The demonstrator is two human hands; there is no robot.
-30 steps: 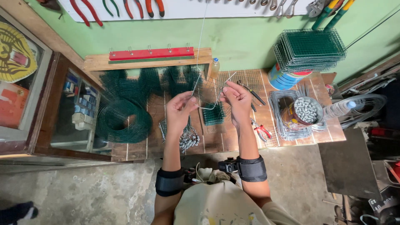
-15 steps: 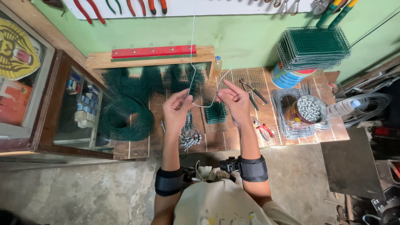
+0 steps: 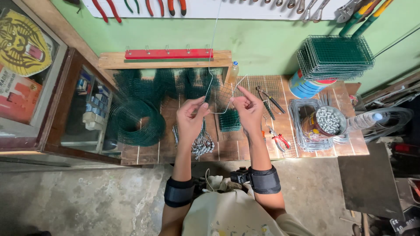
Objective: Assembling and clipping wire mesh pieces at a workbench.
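Both forearms are bare down to the hands, and each carries a broad black strap wrapped just below the elbow. The band behind the right hand [image 3: 247, 111] has a small black device fixed to its inner side; the band behind the left hand [image 3: 190, 119] is plain. Nearer the camera than these bands, a pale cream garment with faint coloured specks covers the torso.

thin bent wire [image 3: 218, 98], held aloft

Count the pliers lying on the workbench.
2: black-handled pliers right of the right hand, and red-handled pliers nearer the bench's front edge. More may be hidden.
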